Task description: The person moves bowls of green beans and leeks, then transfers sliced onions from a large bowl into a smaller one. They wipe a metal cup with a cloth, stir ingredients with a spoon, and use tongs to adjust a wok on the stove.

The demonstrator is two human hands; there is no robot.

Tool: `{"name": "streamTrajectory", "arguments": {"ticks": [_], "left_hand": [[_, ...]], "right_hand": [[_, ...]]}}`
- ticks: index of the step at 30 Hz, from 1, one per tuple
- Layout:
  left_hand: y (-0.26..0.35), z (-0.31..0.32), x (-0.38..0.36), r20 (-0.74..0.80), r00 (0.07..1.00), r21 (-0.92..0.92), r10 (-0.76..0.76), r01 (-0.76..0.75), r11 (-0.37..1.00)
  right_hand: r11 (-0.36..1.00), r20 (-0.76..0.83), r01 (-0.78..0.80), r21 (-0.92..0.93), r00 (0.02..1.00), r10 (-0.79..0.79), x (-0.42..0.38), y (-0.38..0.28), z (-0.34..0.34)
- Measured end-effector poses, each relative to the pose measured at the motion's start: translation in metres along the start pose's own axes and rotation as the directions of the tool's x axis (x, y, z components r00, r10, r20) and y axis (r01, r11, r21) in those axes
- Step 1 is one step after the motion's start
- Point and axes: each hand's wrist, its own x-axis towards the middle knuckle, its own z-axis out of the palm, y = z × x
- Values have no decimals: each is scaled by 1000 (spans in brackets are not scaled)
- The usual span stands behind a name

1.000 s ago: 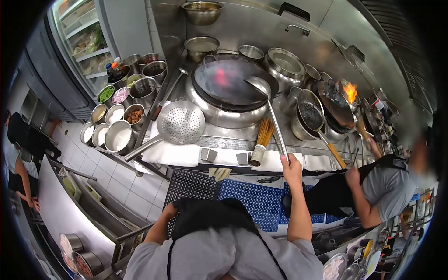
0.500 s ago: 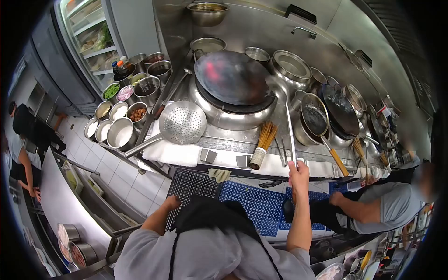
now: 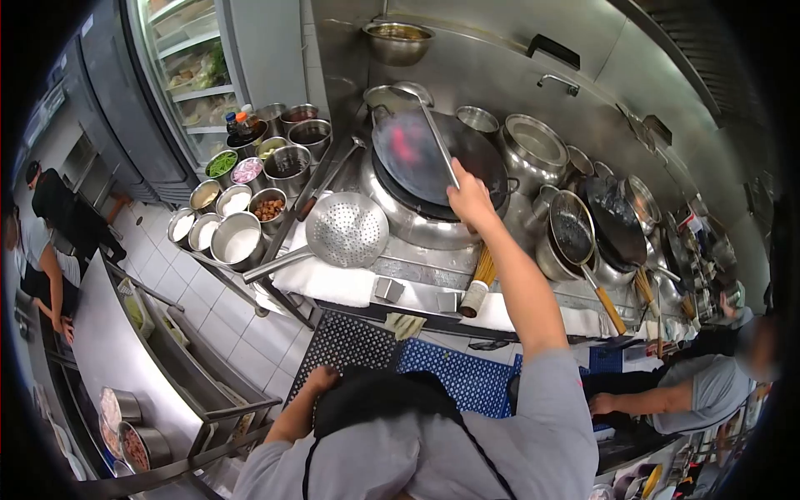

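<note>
My right hand (image 3: 472,198) grips the long metal handle of a ladle (image 3: 438,137), arm stretched out over the stove. The ladle's head is at the far left rim of a dark wok (image 3: 467,154), overlapping a metal pot (image 3: 379,98) behind it. Red shows on the left part of the wok's inside, and it sits on a round steel burner ring (image 3: 417,227). Down by my black apron, my left hand (image 3: 323,380) is closed and holds nothing visible. A perforated skimmer (image 3: 346,229) lies left of the wok; a bamboo brush (image 3: 477,287) lies in front.
Metal containers of ingredients (image 3: 237,237) crowd the left counter beside a glass-door fridge (image 3: 187,67). To the right are a strainer (image 3: 572,229) and another wok (image 3: 615,208). A co-worker (image 3: 704,387) stands at right; two people (image 3: 62,208) are at far left.
My right hand has swung forward and left with the ladle, from the stove's front edge to over the wok. My left hand stays low by the apron. The view has shifted slightly.
</note>
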Motion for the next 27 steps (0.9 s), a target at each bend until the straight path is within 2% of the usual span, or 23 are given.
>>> {"name": "streamTrajectory", "arguments": {"ticks": [2, 4, 6, 8, 9, 11, 12, 14, 16, 17, 18, 19, 20, 21, 22, 23, 24, 25, 27], "left_hand": [[-49, 24, -1, -18, 994, 32, -108, 109, 994], [-63, 26, -29, 21, 956, -54, -294, 295, 954], [-94, 40, -53, -39, 950, -67, -310, 307, 949], [-116, 54, -75, -25, 906, -170, -424, 414, 894], [-126, 59, -85, -13, 882, -207, -472, 459, 864], [-150, 81, -84, 125, 860, -184, -496, 511, 840], [-162, 78, -83, 194, 842, -142, -504, 532, 835], [-149, 44, -64, -12, 953, -134, -304, 299, 945], [-104, 18, -46, -189, 980, -119, -63, 41, 992], [-63, -1, -34, -215, 976, -89, 27, -47, 995], [-19, -20, -19, -244, 964, -62, 108, -126, 990], [25, -42, -1, -142, 959, 17, 246, -246, 969], [101, -66, -5, -83, 940, 70, 332, -327, 943], [172, -83, -9, -10, 881, 25, 474, -474, 880], [236, -90, -15, 29, 796, -27, 604, -604, 797], [289, -86, -14, 68, 705, 12, 706, -708, 706], [339, -77, -13, 72, 560, -36, 826, -826, 563], [372, -53, 6, 105, 489, -21, 866, -870, 493], [440, -6, 33, 144, 449, 119, 882, -892, 436]], "right_hand": [[990, 173, -142, 17, 975, 137, 44, -42, -21], [978, 228, -52, -200, 969, 98, 84, -57, -16], [932, 314, 74, -356, 948, 45, 109, -66, -8], [874, 421, 209, -438, 907, -6, 117, -65, -2], [903, 430, 155, -401, 902, 36, 119, -68, -2], [932, 387, 109, -344, 921, 35, 107, -65, 3], [958, 337, 5, -285, 937, 95, 80, -80, -10], [988, 168, -61, -143, 982, 85, 30, -53, 9], [976, 22, -117, 183, 993, 115, -39, -38, 8], [950, -13, -165, 264, 985, 174, -78, -37, -3], [943, -26, -211, 259, 974, 225, -114, -23, -5], [877, 27, -359, 319, 929, 370, -148, -15, -14], [817, 14, -414, 401, 895, 447, -183, -6, -21], [749, 6, -458, 478, 855, 519, -216, 4, -30], [744, 5, -493, 451, 835, 550, -245, 16, -40], [716, 8, -538, 446, 802, 597, -270, 20, -55], [743, -63, -512, 431, 804, 591, -293, 24, -66], [740, -67, -546, 393, 786, 615, -312, 30, -78], [742, -124, -555, 375, 764, 634, -344, 37, -92]]}}
